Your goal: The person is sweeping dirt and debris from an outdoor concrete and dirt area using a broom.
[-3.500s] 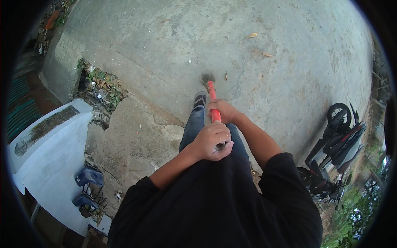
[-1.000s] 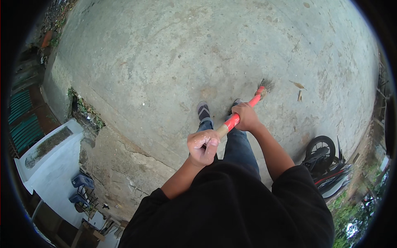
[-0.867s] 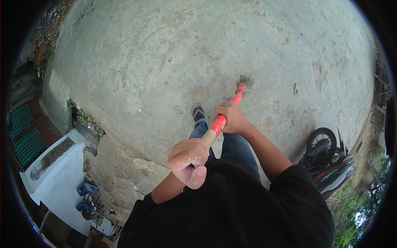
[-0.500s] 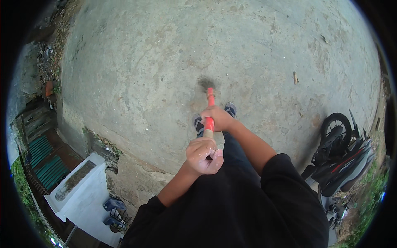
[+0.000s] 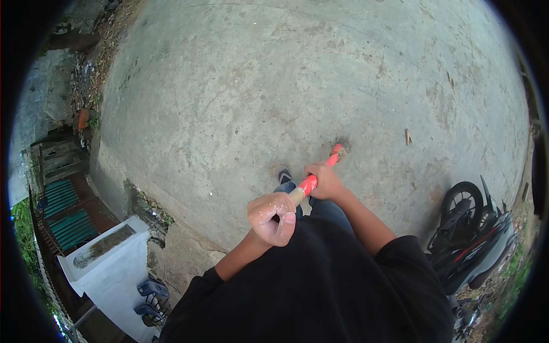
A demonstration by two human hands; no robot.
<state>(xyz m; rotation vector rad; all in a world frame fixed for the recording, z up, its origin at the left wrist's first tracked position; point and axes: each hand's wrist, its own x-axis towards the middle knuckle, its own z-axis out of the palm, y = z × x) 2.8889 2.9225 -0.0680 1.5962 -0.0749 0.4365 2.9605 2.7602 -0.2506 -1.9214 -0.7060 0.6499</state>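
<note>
A long-handled broom (image 5: 308, 184), its pole wrapped partly in red, slants away from me over the concrete. Fingers of my left hand (image 5: 271, 218) are curled round the top end of the pole, near my chest; pale specks dot the skin. Further down the same pole, my right hand (image 5: 326, 179) is wrapped about the red part. Beyond it, the dark thin bristles (image 5: 343, 143) reach the ground ahead and to the right of my feet. One sandalled foot (image 5: 283, 174) shows beside the pole; my right forearm and hand hide the other.
Cracked, stained concrete (image 5: 240, 97) spreads ahead. A small tan scrap (image 5: 408, 137) lies on it at right. A motorcycle (image 5: 472, 234) stands to my right. On the left are a low white wall (image 5: 123, 268), a green slatted panel (image 5: 63, 197) and a littered edge with a brick (image 5: 84, 119).
The broom's bristles have swung from ahead of my feet to the right and nearer. My right hand has shifted right with the pole, while my left hand has moved slightly left.
</note>
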